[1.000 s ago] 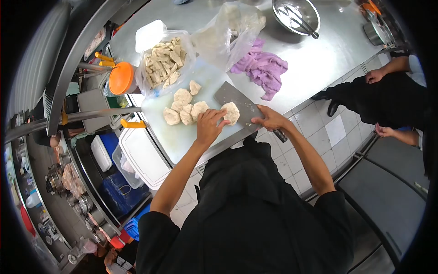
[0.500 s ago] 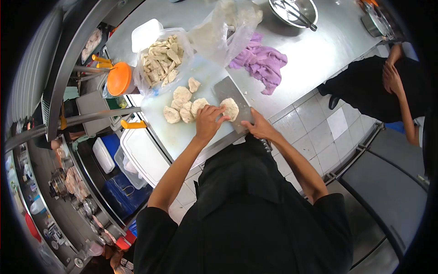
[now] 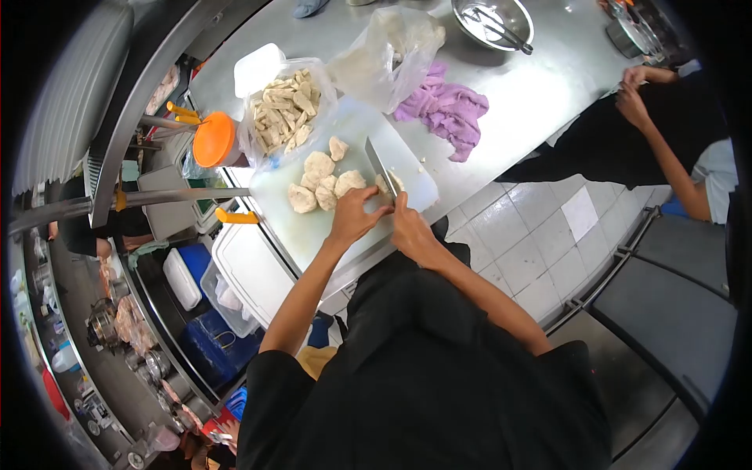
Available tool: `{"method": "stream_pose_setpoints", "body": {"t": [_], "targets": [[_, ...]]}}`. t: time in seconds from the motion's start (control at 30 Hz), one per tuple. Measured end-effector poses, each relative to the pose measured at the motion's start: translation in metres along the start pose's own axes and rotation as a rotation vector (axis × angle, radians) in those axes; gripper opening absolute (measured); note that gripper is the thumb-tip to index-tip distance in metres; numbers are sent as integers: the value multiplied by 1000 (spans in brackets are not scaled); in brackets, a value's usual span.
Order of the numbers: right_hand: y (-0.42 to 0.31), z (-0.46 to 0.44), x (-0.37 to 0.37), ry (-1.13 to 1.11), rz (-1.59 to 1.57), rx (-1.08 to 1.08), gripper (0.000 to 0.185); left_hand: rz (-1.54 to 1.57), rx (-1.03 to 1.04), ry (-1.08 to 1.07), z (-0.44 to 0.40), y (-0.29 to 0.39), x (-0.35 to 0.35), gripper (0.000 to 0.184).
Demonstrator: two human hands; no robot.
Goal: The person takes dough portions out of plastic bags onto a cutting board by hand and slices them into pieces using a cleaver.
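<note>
My right hand [image 3: 413, 231] grips the cleaver [image 3: 381, 167], its blade on edge at a pale, rough round piece [image 3: 396, 182] at the right of the cutting board [image 3: 294, 241]. My left hand [image 3: 356, 215] is beside that piece, thumb and fingers apart, with the fingertips close to the blade; whether they touch the piece is unclear. Several more pale lumps [image 3: 318, 166] lie together on the board, left of the blade. Behind them a clear bag [image 3: 327, 74] holds cut pale strips [image 3: 280, 110].
A purple cloth [image 3: 446, 110], another plastic bag [image 3: 392, 51] and a metal bowl [image 3: 523, 17] with tongs are on the steel table [image 3: 548, 86]. An orange-lidded container [image 3: 214, 139] stands left. Another person [image 3: 650, 125] is by the table's right side.
The cleaver has turned from lying flat to standing on edge at the round piece. My right hand has moved left, closer to my left hand. The other person has shifted nearer the table.
</note>
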State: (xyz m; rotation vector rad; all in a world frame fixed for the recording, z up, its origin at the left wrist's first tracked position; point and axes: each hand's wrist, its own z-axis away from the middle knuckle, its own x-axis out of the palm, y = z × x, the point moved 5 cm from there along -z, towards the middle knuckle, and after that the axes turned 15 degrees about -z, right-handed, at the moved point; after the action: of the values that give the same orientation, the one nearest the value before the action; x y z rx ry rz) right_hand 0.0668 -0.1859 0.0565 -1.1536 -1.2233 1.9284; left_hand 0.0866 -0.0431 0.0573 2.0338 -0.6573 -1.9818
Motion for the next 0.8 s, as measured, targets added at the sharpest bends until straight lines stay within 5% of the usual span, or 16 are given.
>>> {"method": "stream_pose_setpoints", "body": {"t": [0.27, 0.43, 0.53, 0.63, 0.8], "targets": [[13, 9, -43, 77, -110, 78, 32, -42, -234, 23, -6, -2, 14, 52], [21, 26, -91, 265, -39, -4, 32, -150, -112, 130, -3, 15, 17, 80], [26, 30, -93, 190, -23, 26, 30, -145, -63, 129, -4, 23, 18, 90], [29, 31, -79, 131, -1, 11, 30, 9, -222, -67, -7, 18, 26, 91], [30, 29, -71, 132, 11, -12, 30, 6, -235, 0, -9, 21, 37, 89]]}}
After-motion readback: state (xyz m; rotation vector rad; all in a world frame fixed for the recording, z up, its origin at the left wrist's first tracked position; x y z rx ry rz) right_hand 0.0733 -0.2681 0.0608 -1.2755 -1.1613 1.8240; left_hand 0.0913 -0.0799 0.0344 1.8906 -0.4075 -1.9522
